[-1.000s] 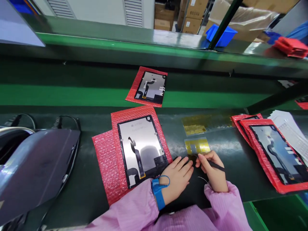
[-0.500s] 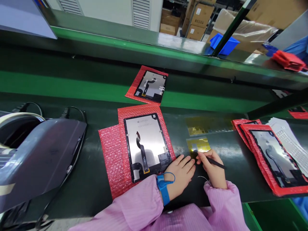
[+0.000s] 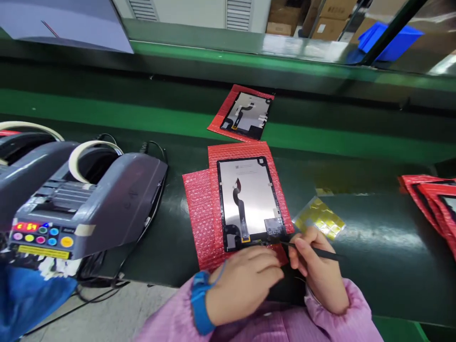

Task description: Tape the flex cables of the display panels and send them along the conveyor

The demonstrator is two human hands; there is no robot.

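A dark green bench (image 3: 384,270) runs below a far shelf (image 3: 213,54) that carries a blue bin (image 3: 401,40) at right; cardboard boxes (image 3: 329,21) stand beyond. Grey tape dispensers (image 3: 130,199) sit at left. The display panel (image 3: 252,194) lies mid-bench on red bubble wrap (image 3: 199,213). The right hand (image 3: 315,266) pinches a slim black tool (image 3: 326,254), near yellow film (image 3: 320,218). The left hand (image 3: 245,280) curls at the panel's near edge; whether its fingers grip anything, I cannot tell.
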